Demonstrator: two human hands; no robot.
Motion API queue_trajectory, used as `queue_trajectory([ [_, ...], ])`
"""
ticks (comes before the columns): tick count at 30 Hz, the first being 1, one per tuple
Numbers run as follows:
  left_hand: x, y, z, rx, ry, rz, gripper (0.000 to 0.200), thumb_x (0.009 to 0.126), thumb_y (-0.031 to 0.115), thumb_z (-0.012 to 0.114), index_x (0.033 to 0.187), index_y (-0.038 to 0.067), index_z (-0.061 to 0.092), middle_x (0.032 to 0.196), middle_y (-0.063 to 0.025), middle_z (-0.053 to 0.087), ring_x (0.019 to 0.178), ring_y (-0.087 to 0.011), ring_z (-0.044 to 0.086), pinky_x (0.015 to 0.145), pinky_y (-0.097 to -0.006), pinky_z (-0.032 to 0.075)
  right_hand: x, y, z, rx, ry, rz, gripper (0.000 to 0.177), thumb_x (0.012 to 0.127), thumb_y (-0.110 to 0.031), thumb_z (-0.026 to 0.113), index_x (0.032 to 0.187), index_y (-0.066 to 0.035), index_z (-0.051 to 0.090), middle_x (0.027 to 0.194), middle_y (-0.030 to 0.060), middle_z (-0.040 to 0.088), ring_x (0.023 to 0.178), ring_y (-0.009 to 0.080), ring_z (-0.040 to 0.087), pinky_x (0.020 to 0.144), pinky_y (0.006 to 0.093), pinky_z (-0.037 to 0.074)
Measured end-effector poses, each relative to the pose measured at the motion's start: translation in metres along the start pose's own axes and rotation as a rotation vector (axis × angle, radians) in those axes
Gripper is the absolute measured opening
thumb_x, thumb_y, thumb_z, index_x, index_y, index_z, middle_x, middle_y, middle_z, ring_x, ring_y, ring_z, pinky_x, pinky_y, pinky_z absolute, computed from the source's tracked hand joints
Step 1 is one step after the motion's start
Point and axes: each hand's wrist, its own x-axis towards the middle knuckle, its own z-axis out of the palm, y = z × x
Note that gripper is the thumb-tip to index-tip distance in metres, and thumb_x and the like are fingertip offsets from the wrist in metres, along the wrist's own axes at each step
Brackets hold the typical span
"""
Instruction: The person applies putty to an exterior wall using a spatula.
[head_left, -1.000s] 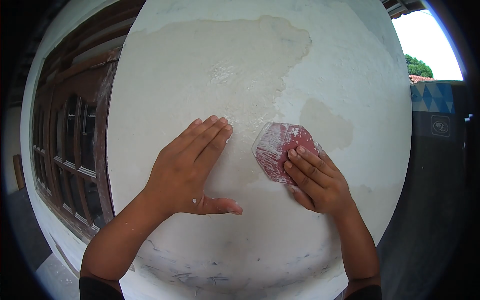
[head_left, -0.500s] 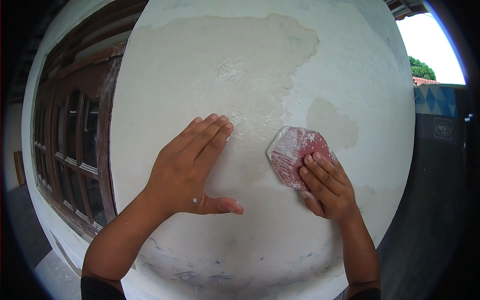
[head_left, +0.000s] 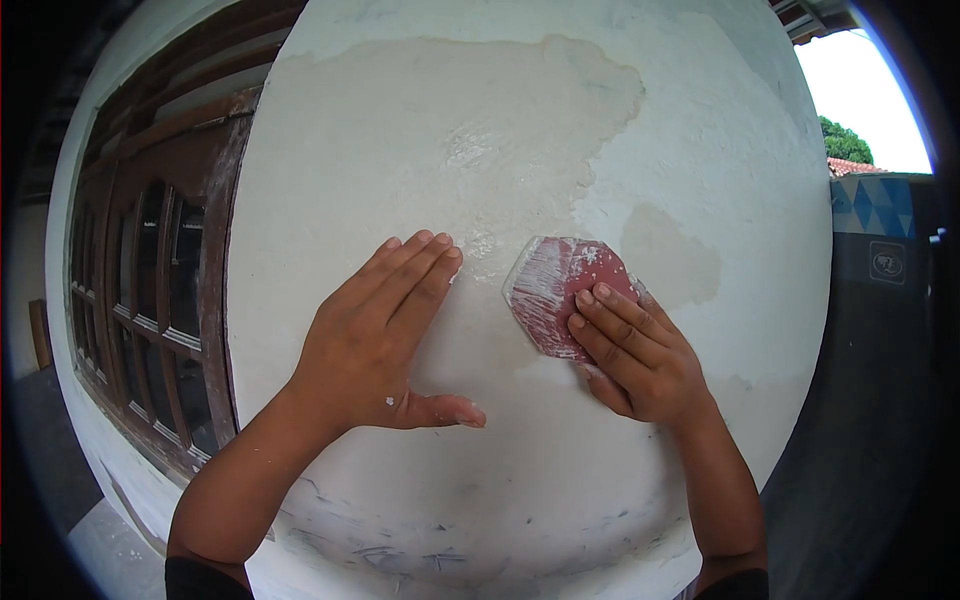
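Observation:
My right hand (head_left: 640, 360) grips a flat, dull-red putty spreader (head_left: 585, 285), its fingers laid over the face and the thumb beneath. White putty is smeared and streaked across the spreader's left half, with flecks near its top. The spreader lies close against a pale wall (head_left: 400, 130) that has large beige damp-looking patches. To the left, my left hand (head_left: 375, 330) is held flat with fingers stretched and thumb out to the side; whether its palm presses the wall is hidden. Bits of white putty cling to its fingertip and thumb base. Shiny wet putty (head_left: 485, 250) marks the wall between both hands.
A brown wooden window frame with glass panes (head_left: 165, 280) borders the wall on the left. On the right stands a dark box-like object (head_left: 870, 330) with a blue patterned band. Bluish scuffs (head_left: 400, 555) run along the wall's lower part.
My right hand has moved left and slightly up along the wall with the spreader. The left hand stays almost where it was.

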Motion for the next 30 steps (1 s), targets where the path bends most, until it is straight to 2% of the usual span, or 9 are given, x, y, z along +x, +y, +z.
queue_trajectory([
  [3,0.000,0.002,-0.006,0.019,0.003,0.011,0.113,0.065,0.085,0.064,0.127,-0.010,0.055,0.126,-0.0255,0.061,0.123,-0.0394,0.058,0.108,-0.0476,0.043,-0.022,0.000,-0.008,0.009,-0.006,0.035,0.044,0.083,-0.020,0.071,0.124,-0.008,0.068,0.134,0.0086,0.063,0.132,0.0248,0.054,0.107,0.0461,0.045],
  [11,0.006,0.009,-0.003,-0.022,-0.027,0.037,0.115,0.064,0.085,0.065,0.127,-0.010,0.055,0.126,-0.0267,0.060,0.123,-0.0402,0.057,0.108,-0.0482,0.042,-0.028,-0.009,-0.013,-0.013,-0.038,0.044,0.041,0.083,-0.021,0.069,0.123,-0.009,0.069,0.134,0.0090,0.063,0.131,0.0251,0.055,0.105,0.0451,0.045],
  [18,0.007,0.023,0.004,-0.087,-0.048,0.062,0.115,0.065,0.085,0.065,0.127,-0.011,0.055,0.127,-0.0266,0.060,0.123,-0.0407,0.057,0.108,-0.0484,0.042,-0.033,-0.017,-0.016,-0.044,0.023,0.087,0.044,0.083,-0.024,0.070,0.124,-0.007,0.068,0.134,0.0101,0.063,0.129,0.0253,0.056,0.102,0.0445,0.048],
  [20,0.002,0.026,0.004,-0.097,-0.051,0.059,0.115,0.066,0.086,0.064,0.127,-0.011,0.055,0.127,-0.0266,0.060,0.124,-0.0405,0.057,0.108,-0.0485,0.042,-0.040,-0.020,-0.014,-0.046,-0.021,0.065,0.042,0.084,-0.023,0.070,0.122,-0.007,0.069,0.134,0.0096,0.063,0.128,0.0252,0.057,0.101,0.0450,0.048],
  [22,-0.012,0.031,-0.002,-0.105,-0.050,0.050,0.115,0.066,0.086,0.063,0.126,-0.012,0.055,0.127,-0.0266,0.060,0.124,-0.0403,0.057,0.108,-0.0485,0.042,-0.065,-0.033,-0.022,-0.059,0.039,0.114,0.038,0.087,-0.026,0.066,0.119,-0.005,0.069,0.130,0.0121,0.065,0.126,0.0278,0.058,0.101,0.0455,0.048],
  [25,-0.056,0.052,-0.013,-0.244,-0.070,-0.039,0.116,0.070,0.088,0.057,0.128,-0.013,0.054,0.129,-0.0271,0.059,0.126,-0.0406,0.056,0.108,-0.0491,0.042,-0.122,-0.081,-0.029,-0.030,0.163,0.308,0.038,0.090,-0.028,0.060,0.116,-0.002,0.070,0.125,0.0176,0.067,0.123,0.0338,0.059,0.101,0.0462,0.048],
  [28,-0.117,0.092,-0.014,-0.640,0.027,-0.345,0.119,0.075,0.091,0.045,0.134,-0.013,0.050,0.134,-0.0272,0.057,0.127,-0.0409,0.055,0.107,-0.0506,0.041,-0.176,-0.158,-0.045,-0.001,0.233,0.560,0.041,0.094,-0.027,0.053,0.121,0.001,0.064,0.126,0.0238,0.064,0.120,0.0422,0.060,0.102,0.0530,0.046],
  [29,-0.135,0.109,-0.016,-0.734,0.023,-0.440,0.119,0.074,0.091,0.045,0.137,-0.009,0.049,0.132,-0.0262,0.059,0.128,-0.0409,0.054,0.108,-0.0509,0.041,-0.189,-0.186,-0.053,0.025,0.217,0.656,0.045,0.093,-0.028,0.052,0.125,0.002,0.062,0.125,0.0261,0.063,0.120,0.0445,0.059,0.105,0.0549,0.043],
  [30,-0.152,0.128,-0.015,-0.833,0.047,-0.544,0.120,0.077,0.092,0.039,0.135,-0.013,0.049,0.132,-0.0302,0.057,0.123,-0.0407,0.058,0.106,-0.0486,0.043,-0.188,-0.207,-0.061,-0.016,0.228,0.707,0.035,0.095,-0.022,0.054,0.119,0.003,0.063,0.119,0.0233,0.066,0.112,0.0394,0.065,0.095,0.0504,0.053],
])
